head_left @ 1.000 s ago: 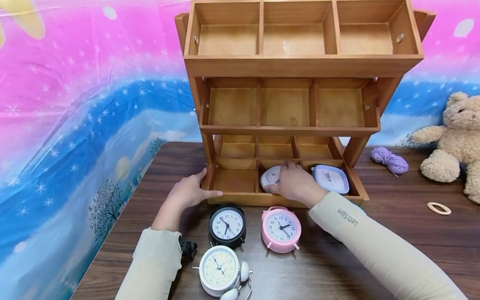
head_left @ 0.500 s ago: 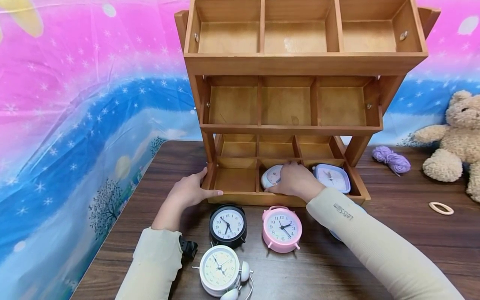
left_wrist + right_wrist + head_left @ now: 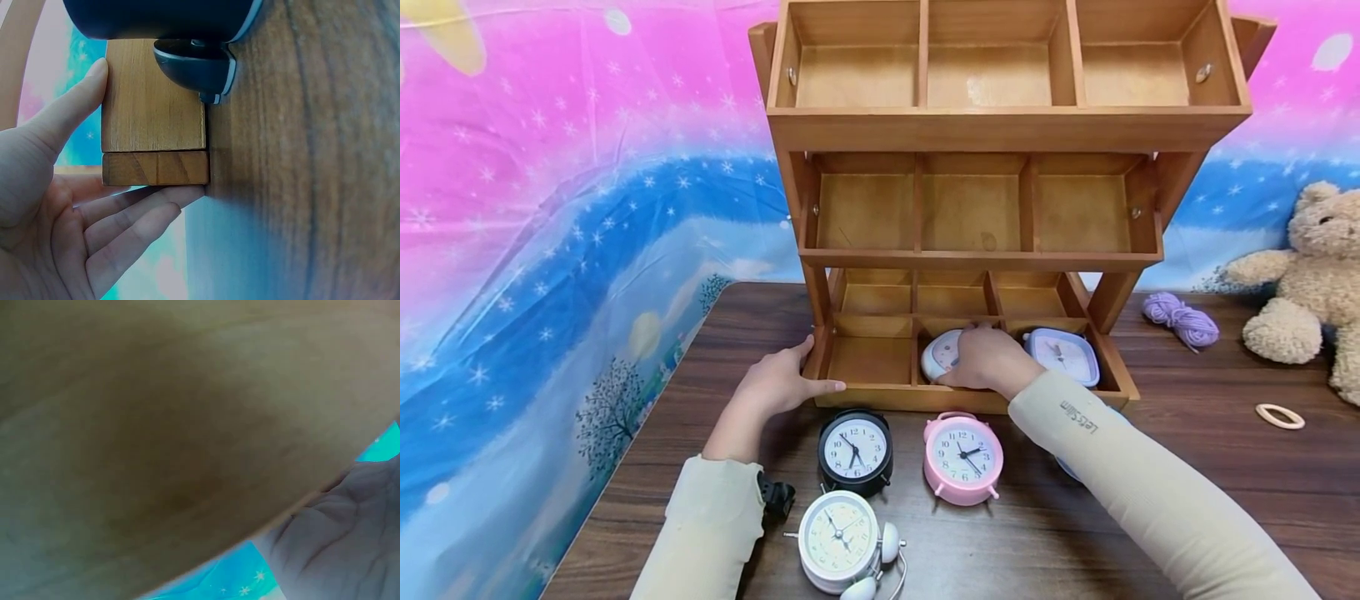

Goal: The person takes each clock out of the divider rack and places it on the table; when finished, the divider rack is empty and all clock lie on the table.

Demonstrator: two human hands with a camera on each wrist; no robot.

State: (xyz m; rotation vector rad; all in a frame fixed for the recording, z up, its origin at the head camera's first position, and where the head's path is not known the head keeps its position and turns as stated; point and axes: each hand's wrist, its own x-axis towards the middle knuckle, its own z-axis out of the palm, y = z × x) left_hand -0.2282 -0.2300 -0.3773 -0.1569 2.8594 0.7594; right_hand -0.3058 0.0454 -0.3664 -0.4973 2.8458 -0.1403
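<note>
My left hand [image 3: 775, 381] grips the lower left end of the wooden shelf [image 3: 1007, 131], thumb at the front, other fingers along the side. In the left wrist view, thumb and fingers [image 3: 134, 240] lie on opposite sides of the wooden end. My right hand [image 3: 988, 358] reaches into the middle bottom compartment and holds a pale, rounded clock [image 3: 938, 357], partly covered by the fingers. A lilac square clock [image 3: 1062, 357] leans in the compartment to the right. The right wrist view is mostly a blurred brown surface, with part of the hand [image 3: 350, 531] at lower right.
A black clock [image 3: 855, 452], a pink clock [image 3: 963, 458] and a white twin-bell clock [image 3: 838, 537] lie before the shelf. A blue-rimmed thing is mostly hidden under the right sleeve [image 3: 1120, 467]. To the right are purple yarn [image 3: 1180, 320], a wooden ring [image 3: 1280, 417] and a teddy bear [image 3: 1292, 292].
The right forearm has shifted slightly left, while the right hand stays on the pale clock. The left hand and the clocks on the table keep their places.
</note>
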